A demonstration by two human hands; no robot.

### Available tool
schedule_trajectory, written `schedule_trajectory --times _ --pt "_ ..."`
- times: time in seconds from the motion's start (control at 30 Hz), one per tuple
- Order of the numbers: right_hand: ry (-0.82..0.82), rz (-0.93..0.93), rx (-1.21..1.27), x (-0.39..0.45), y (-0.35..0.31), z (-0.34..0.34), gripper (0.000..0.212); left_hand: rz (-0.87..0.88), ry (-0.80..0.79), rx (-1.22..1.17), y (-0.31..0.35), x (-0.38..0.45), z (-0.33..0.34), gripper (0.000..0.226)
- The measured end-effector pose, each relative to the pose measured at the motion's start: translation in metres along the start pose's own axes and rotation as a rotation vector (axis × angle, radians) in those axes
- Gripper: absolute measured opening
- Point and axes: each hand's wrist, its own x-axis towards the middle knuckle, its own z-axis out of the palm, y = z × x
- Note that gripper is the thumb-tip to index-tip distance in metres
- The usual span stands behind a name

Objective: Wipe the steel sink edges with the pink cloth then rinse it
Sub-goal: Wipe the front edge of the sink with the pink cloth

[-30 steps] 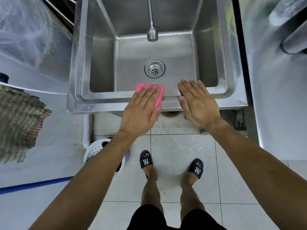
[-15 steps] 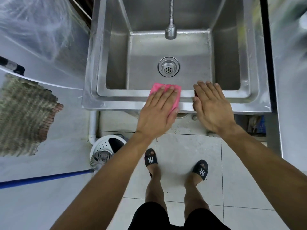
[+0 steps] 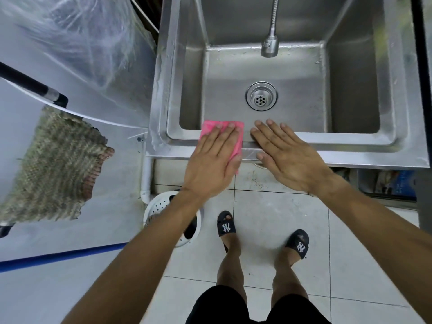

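My left hand presses the pink cloth flat on the sink's near edge, unwiped rim running right beneath my flat, empty right hand.

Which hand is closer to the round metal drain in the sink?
Right. The right hand lies flat on the sink's front edge just below the round metal drain; the left hand, pressing the pink cloth, sits farther left.

Pale square floor tiles, a white perforated basket, and clear plastic sheeting at left.
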Motion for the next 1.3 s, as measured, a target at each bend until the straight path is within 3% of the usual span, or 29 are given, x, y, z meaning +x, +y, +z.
schedule_trajectory --times 0.07,0.13,0.2,0.33,0.4,0.5,0.63,0.8,1.1,1.3 --pt "-0.038 -0.088 0.000 -0.001 0.006 -0.004 0.059 0.087 -0.065 0.077 -0.038 -0.012 -0.012 0.061" --pt "-0.061 -0.107 0.009 0.003 0.003 -0.007 0.058 0.023 -0.087 0.121 -0.068 -0.022 -0.023 0.064" --pt "-0.056 -0.114 0.021 0.014 -0.009 -0.006 0.058 -0.130 -0.051 0.096 -0.069 -0.025 -0.023 0.063" --pt "-0.050 -0.098 0.042 0.043 -0.039 -0.001 0.060 -0.499 0.107 -0.019 -0.001 -0.010 -0.006 0.060" --pt "-0.052 -0.111 0.025 0.049 -0.038 0.002 0.061 -0.425 0.056 -0.002 0.009 -0.014 -0.005 0.061" --pt "-0.098 -0.196 -0.010 0.051 -0.028 0.001 0.064 -0.222 -0.056 0.088 -0.037 -0.026 -0.021 0.063" --pt "-0.071 -0.249 -0.023 0.065 -0.029 0.002 0.062 -0.325 -0.038 0.093 -0.074 -0.018 -0.027 0.064" --pt "0.020 -0.284 -0.016 0.061 -0.031 0.010 0.058 -0.606 0.181 -0.051 -0.012 -0.018 -0.002 0.062" --pt "-0.065 -0.464 -0.018 0.071 -0.021 0.009 0.058 -0.868 0.260 -0.092 -0.028 -0.001 -0.002 0.068" --pt "-0.141 -0.531 0.024 0.098 -0.018 0.005 0.061 -0.735 0.213 -0.052 -0.039 -0.016 -0.005 0.062"
